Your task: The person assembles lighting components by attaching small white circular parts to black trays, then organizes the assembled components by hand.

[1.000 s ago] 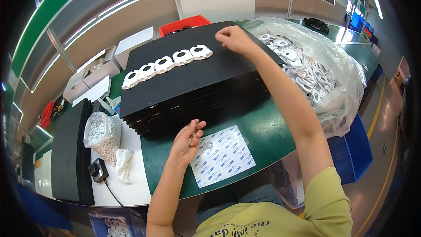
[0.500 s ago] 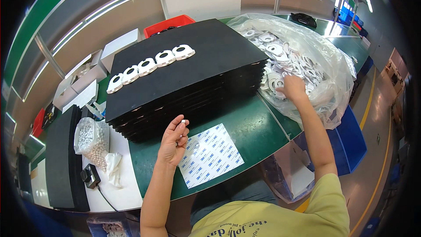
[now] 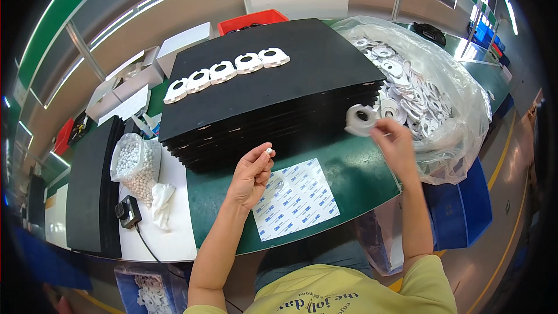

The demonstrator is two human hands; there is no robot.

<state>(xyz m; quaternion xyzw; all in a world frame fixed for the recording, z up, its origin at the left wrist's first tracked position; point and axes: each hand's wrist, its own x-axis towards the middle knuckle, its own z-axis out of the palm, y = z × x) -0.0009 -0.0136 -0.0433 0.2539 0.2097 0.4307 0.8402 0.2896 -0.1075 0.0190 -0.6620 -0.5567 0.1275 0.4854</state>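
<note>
Your right hand (image 3: 395, 142) is raised above the right part of the green counter (image 3: 360, 180), just in front of the stack of black trays (image 3: 273, 81). Its fingertips pinch one white ring-shaped part (image 3: 360, 119) by the lower edge; the part stands nearly upright, its round opening facing you, clear of the counter. Just beyond and to the right of this hand, the clear plastic bag (image 3: 459, 116) lies open at the right edge of the counter, filled with white parts of the same kind.

Your left hand (image 3: 251, 174) hovers over the front middle of the counter, fingers curled narrow, thumb and forefinger closed on a small white piece (image 3: 268, 150). The piece is too small to identify further. Directly beside this hand, on its right, the white backing sheet (image 3: 296, 197) lies flat near the front edge of the counter, printed side up.

On top of the tray stack, five white ring-shaped parts (image 3: 224, 71) sit in a row along its far left edge, each touching or nearly touching the next.

At the left end, on the white surface, a mesh bag of white pellets (image 3: 135, 166) rests beside a crumpled white cloth (image 3: 161, 197) and a small black device (image 3: 128, 211) with a cable.
</note>
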